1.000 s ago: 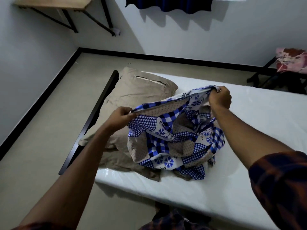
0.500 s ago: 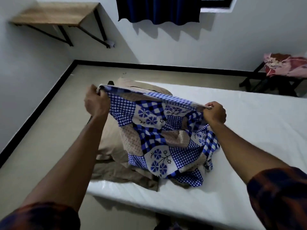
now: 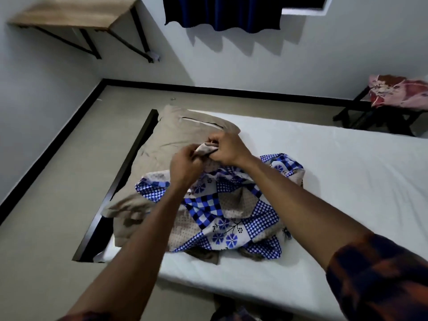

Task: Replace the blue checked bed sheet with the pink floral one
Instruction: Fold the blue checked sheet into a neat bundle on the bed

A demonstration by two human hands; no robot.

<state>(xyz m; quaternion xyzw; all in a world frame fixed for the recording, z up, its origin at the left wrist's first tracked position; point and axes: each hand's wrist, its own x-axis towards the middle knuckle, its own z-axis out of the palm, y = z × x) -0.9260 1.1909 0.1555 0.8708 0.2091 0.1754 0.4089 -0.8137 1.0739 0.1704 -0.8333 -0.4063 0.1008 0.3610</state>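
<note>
Hands point(image 3: 186, 165) point(image 3: 228, 148) closer together; pillow point(image 3: 166, 135) under sheet point(image 3: 231, 205)

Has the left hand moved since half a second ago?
Yes, the left hand swung right, from the left edge of the tan pillow to meet the right hand.

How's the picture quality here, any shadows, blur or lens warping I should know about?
Head view: dim, bluish light; the curtain casts scalloped shadows on the wall below; wide-angle lens bows the mattress edge; left hand and right hand, pinching the blue checked sheet, look slightly soft.
</note>
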